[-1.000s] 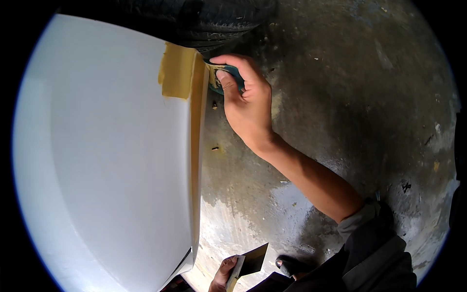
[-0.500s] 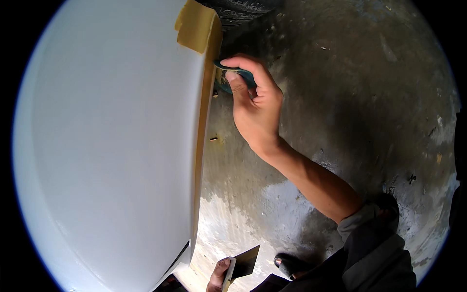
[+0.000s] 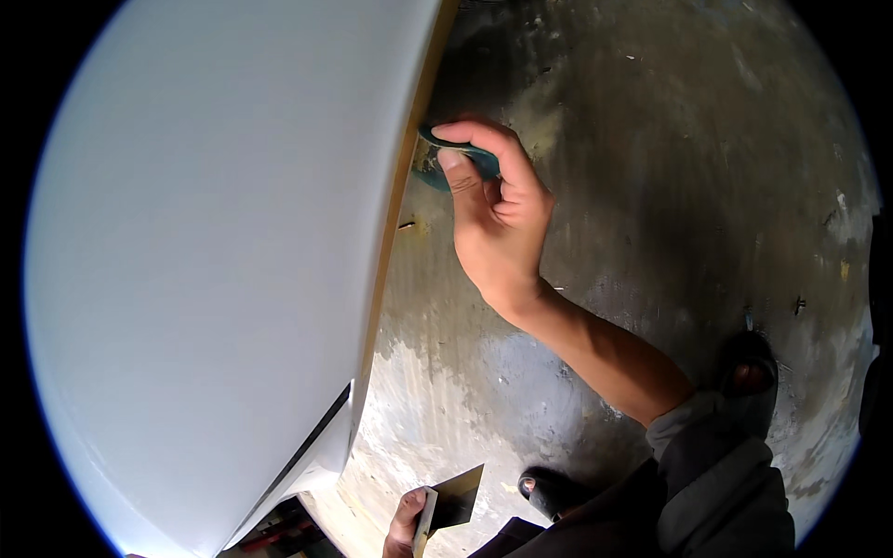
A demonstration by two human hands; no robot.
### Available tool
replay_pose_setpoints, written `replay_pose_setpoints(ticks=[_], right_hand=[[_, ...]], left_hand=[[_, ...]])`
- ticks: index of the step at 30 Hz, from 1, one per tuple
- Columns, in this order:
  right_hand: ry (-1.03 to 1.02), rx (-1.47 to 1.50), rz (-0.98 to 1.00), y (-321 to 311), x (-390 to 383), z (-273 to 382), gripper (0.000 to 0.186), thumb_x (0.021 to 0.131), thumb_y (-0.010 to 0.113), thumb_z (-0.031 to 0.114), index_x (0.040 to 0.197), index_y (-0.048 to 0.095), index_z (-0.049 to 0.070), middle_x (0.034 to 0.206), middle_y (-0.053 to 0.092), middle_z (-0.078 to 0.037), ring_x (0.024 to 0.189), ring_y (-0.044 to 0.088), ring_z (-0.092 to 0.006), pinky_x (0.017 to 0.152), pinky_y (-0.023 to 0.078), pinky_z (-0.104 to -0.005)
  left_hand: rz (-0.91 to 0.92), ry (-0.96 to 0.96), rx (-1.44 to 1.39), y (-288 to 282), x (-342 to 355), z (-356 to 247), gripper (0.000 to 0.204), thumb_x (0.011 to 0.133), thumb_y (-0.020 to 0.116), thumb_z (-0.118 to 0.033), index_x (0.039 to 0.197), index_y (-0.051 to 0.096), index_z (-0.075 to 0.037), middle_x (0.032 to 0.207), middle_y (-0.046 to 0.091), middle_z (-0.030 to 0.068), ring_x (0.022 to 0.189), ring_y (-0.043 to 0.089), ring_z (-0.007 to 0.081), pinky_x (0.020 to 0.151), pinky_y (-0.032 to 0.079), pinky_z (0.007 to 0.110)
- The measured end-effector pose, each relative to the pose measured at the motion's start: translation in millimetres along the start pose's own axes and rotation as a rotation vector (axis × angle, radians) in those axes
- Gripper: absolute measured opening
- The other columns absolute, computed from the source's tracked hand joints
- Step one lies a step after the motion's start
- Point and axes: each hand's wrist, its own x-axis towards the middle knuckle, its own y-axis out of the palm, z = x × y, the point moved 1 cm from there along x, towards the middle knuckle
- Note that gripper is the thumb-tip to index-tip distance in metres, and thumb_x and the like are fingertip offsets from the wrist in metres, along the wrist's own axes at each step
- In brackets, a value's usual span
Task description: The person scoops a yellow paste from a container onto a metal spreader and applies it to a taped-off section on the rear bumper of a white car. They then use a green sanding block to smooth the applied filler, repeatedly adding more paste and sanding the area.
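My right hand (image 3: 502, 228) pinches a dark green flexible spreader (image 3: 430, 173) smeared with yellow filler, its tip at the edge of a white car body panel (image 3: 214, 232). A narrow band of yellow filler (image 3: 389, 270) runs along that edge. Low in the view, my left hand (image 3: 406, 523) is closed on a flat mixing board (image 3: 456, 493), a dark, yellow-smeared blade with a light handle.
A stained concrete floor (image 3: 670, 186) with small scraps lies right of the panel. My sandaled feet (image 3: 749, 377) (image 3: 544, 488) are at lower right and bottom centre. Red and dark objects (image 3: 288, 530) show below the panel's lower end.
My right hand has moved down along the panel's edge and slightly right in the picture, still gripping the spreader. The tire and wide yellow patch have slid out of the top of the view.
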Motion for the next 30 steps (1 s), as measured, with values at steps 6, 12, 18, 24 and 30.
replay_pose_setpoints(ticks=[6,12,18,24,30], right_hand=[[-0.042,0.015,0.053,2,-52,6,0.013,0.088,0.054,-0.002,0.100,0.058,0.003,0.101,0.059,-0.001,0.074,0.046,-0.0007,0.055,0.036,-0.0140],[-0.032,0.094,0.117,8,-97,11,0.013,0.088,0.055,-0.002,0.100,0.057,0.001,0.103,0.057,-0.006,0.087,0.052,-0.0072,0.071,0.044,-0.0188],[-0.029,0.105,0.159,11,-121,19,0.013,0.088,0.055,-0.003,0.101,0.056,0.001,0.104,0.057,-0.007,0.090,0.053,-0.0091,0.076,0.044,-0.0210],[-0.023,0.159,0.177,15,-141,20,0.016,0.086,0.054,-0.006,0.101,0.055,-0.001,0.107,0.056,-0.009,0.093,0.054,-0.0116,0.079,0.046,-0.0234],[-0.012,0.178,0.215,12,-152,22,0.020,0.086,0.051,-0.010,0.103,0.055,-0.002,0.110,0.053,-0.012,0.099,0.054,-0.0147,0.084,0.045,-0.0244]], left_hand=[[0.012,0.008,0.110,-26,-5,8,0.032,0.084,0.062,-0.037,0.075,0.053,-0.008,0.071,0.055,0.0031,0.065,0.053,0.0147,0.065,0.046,0.029],[0.035,0.014,0.112,-49,0,16,0.032,0.084,0.062,-0.036,0.074,0.053,-0.007,0.071,0.056,0.0036,0.064,0.053,0.0145,0.065,0.046,0.028],[0.089,0.010,0.080,-86,11,24,0.033,0.082,0.064,-0.037,0.074,0.053,-0.007,0.075,0.058,0.0059,0.071,0.057,0.0173,0.069,0.048,0.031],[0.133,-0.007,0.044,-99,16,30,0.033,0.080,0.066,-0.037,0.075,0.054,-0.007,0.075,0.058,0.0067,0.071,0.057,0.0187,0.070,0.048,0.031],[0.068,-0.022,0.091,-70,13,27,0.029,0.079,0.068,-0.032,0.080,0.056,-0.005,0.071,0.055,-0.0001,0.063,0.050,0.0074,0.057,0.040,0.021]])
